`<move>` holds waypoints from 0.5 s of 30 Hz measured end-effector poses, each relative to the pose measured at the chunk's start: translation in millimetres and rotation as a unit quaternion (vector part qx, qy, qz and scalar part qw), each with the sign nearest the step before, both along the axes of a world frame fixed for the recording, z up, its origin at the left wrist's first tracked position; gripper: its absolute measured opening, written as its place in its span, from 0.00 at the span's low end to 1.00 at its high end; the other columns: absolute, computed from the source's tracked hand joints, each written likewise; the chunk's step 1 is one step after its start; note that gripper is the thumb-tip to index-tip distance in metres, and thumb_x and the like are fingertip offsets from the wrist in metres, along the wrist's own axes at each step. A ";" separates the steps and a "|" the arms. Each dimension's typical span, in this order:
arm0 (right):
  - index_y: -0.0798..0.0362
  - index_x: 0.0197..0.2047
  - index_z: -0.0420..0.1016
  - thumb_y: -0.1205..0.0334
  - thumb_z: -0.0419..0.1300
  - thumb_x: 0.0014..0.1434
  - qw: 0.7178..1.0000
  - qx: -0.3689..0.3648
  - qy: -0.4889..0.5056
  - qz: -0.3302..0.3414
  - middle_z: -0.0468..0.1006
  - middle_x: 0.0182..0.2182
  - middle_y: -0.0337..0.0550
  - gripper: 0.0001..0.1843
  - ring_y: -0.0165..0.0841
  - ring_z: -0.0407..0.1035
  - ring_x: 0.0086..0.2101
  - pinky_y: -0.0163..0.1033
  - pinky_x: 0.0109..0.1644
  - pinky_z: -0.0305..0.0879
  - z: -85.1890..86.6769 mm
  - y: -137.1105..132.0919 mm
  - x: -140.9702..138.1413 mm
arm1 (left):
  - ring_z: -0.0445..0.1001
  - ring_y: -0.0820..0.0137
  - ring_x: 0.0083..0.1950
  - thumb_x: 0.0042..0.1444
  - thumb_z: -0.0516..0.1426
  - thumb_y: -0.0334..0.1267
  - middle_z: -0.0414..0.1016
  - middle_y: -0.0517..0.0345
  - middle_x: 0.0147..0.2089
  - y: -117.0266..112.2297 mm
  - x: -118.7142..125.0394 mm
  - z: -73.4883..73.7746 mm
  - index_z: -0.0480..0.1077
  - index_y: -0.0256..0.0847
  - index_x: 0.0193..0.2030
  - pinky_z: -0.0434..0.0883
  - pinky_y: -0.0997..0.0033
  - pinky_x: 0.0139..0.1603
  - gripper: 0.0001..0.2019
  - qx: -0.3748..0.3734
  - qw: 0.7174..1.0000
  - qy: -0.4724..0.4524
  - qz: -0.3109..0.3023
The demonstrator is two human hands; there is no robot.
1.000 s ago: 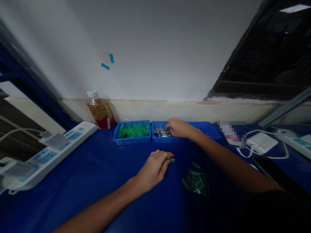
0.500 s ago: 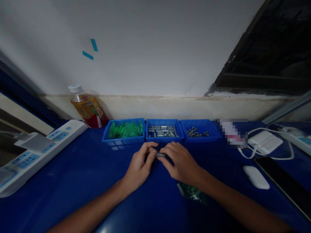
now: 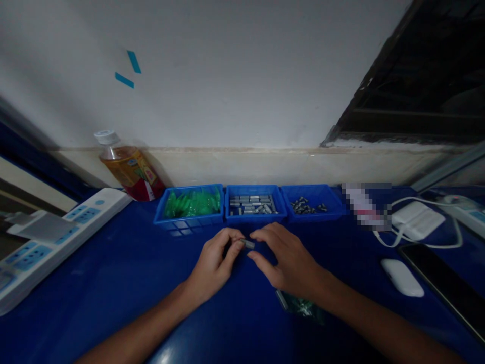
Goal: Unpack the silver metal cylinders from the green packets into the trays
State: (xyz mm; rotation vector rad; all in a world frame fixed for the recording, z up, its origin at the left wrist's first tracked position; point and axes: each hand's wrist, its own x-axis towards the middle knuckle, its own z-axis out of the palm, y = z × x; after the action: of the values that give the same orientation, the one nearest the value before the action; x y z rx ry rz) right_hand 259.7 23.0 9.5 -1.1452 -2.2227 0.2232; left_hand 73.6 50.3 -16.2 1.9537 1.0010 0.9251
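Observation:
My left hand (image 3: 220, 255) pinches a small silver metal cylinder (image 3: 248, 243) between thumb and fingertips, its free end pointing right. Just beside that end is my right hand (image 3: 284, 255), thumb and fingers apart with nothing between them. Under my right forearm lies a green plastic bag (image 3: 305, 307), partly hidden, with a metal cylinder (image 3: 282, 299) at its left edge. Beyond my hands, similar cylinders (image 3: 252, 206) fill the middle blue bin (image 3: 250, 219). The left bin (image 3: 189, 222) holds green plastic bags (image 3: 193, 202), and the right bin (image 3: 314, 217) small metal screw-like parts (image 3: 301, 206).
A bottle (image 3: 129, 169) stands at the back left beside a white power strip (image 3: 64, 242). To the right are a white charger (image 3: 418, 221) with its cable, a white rounded case (image 3: 402, 277) and a dark phone (image 3: 443, 288). A wall rises behind the bins.
My right thumb and fingers have opened away from the metal cylinder, which stays in my left hand. The camera view has shifted slightly.

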 end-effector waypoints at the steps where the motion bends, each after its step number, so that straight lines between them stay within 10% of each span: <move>1: 0.57 0.44 0.66 0.65 0.55 0.61 1.000 0.011 -0.005 0.008 0.73 0.38 0.47 0.08 0.36 0.66 0.39 0.43 0.45 0.63 0.3 -1.9 -0.8 | 0.69 0.73 0.34 0.64 0.48 0.37 0.70 0.58 0.33 0.0 -0.1 0.1 0.65 0.38 0.36 0.66 0.74 0.37 0.09 -0.005 1.000 -0.001 0.003; 7: 0.54 0.40 0.68 0.71 0.51 0.60 0.998 0.019 0.023 0.046 0.74 0.35 0.44 0.07 0.33 0.68 0.37 0.38 0.44 0.64 10.0 7.0 -4.8 | 0.68 0.73 0.33 0.65 0.45 0.40 0.69 0.59 0.30 0.3 0.8 -0.4 0.65 0.38 0.32 0.65 0.75 0.36 0.14 -0.015 1.000 0.004 -0.016; 15: 0.57 0.33 0.75 0.70 0.60 0.54 0.993 -0.084 -0.078 -0.021 0.77 0.29 0.43 0.03 0.30 0.69 0.30 0.33 0.35 0.60 34.2 96.8 -12.3 | 0.69 0.68 0.39 0.63 0.48 0.37 0.72 0.55 0.36 -2.0 5.8 1.4 0.68 0.38 0.41 0.65 0.67 0.43 0.09 0.042 0.991 0.092 -0.086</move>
State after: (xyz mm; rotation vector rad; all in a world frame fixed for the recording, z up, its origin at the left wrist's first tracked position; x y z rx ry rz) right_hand 247.4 119.8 43.7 -1.3405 -2.3490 0.3182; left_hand 79.4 48.3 -14.8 2.1893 0.8896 0.7108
